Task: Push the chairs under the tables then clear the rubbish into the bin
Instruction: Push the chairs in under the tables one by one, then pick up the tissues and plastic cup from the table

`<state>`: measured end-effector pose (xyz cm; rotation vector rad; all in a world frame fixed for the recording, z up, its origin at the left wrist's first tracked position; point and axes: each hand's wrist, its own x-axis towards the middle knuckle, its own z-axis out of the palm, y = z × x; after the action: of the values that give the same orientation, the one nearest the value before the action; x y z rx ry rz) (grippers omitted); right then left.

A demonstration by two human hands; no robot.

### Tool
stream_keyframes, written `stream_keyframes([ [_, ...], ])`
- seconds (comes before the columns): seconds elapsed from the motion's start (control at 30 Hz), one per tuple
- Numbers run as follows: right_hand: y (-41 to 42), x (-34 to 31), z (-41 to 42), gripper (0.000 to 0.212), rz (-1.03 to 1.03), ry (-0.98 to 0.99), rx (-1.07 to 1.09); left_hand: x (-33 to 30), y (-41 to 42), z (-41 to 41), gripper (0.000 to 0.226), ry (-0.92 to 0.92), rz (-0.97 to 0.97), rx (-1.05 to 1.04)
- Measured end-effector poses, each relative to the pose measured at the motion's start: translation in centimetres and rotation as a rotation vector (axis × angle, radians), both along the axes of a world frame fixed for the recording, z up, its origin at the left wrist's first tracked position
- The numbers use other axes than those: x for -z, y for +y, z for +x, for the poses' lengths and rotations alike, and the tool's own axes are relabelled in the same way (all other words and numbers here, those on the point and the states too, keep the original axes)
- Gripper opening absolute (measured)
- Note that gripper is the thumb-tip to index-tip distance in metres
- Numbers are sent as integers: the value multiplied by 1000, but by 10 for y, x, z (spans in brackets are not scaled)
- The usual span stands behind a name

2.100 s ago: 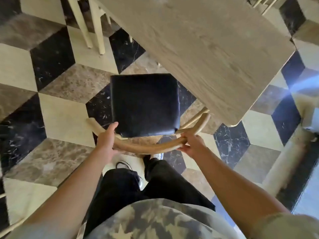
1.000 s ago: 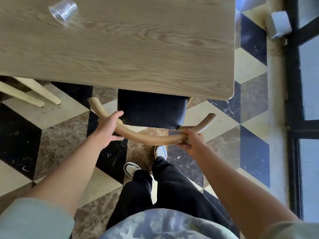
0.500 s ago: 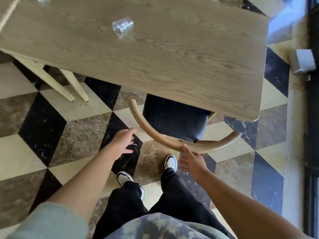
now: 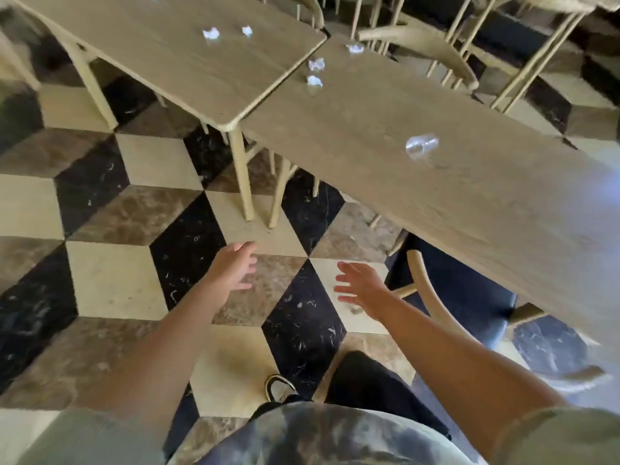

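Observation:
A chair with a black seat (image 4: 469, 290) and a curved wooden back rail (image 4: 423, 283) stands tucked under the near wooden table (image 4: 385, 156) at the right. My left hand (image 4: 235, 266) and my right hand (image 4: 360, 288) hover over the floor, fingers spread, holding nothing, left of the chair. A clear plastic cup (image 4: 421, 147) lies on its side on the near table. Several crumpled bits of rubbish (image 4: 314, 72) lie where the near table meets a second table (image 4: 188, 45), with more rubbish (image 4: 211, 33) on that one.
The floor is a checked marble pattern of black, cream and brown. Table legs (image 4: 243, 182) stand ahead of my hands. More wooden chairs (image 4: 419, 45) crowd the far side of the tables. My shoe (image 4: 278, 387) shows below.
Both hands pushed the chair under the table, then let go of its back rail. My view has swung left, bringing the second table and the rubbish into sight.

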<state>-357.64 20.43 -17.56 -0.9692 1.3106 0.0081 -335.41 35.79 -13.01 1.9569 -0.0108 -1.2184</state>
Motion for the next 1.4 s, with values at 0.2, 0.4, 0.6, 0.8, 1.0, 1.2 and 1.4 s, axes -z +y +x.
stream_keyframes([
  [0.2,-2,-24,121,14,-67,-28,-173,-21,37,85,45,23,-83,-184],
  [0.4,-17,-4,233,16,-43,-2,-182,-22,31,173,45,-9,-43,-219],
  [0.6,-88,-6,308,16,-67,-65,-77,-23,-52,254,37,-109,0,-115],
  [0.8,-196,-13,267,17,-357,135,89,-21,-193,264,34,-180,-45,192],
  [1.0,-317,-2,171,51,-785,603,369,5,-341,249,42,-285,-113,539],
  [1.2,-405,42,117,69,-724,886,140,58,-463,239,45,-392,-269,837],
  [1.4,-386,21,253,44,-741,553,88,79,-497,275,94,-530,-509,1271],
])
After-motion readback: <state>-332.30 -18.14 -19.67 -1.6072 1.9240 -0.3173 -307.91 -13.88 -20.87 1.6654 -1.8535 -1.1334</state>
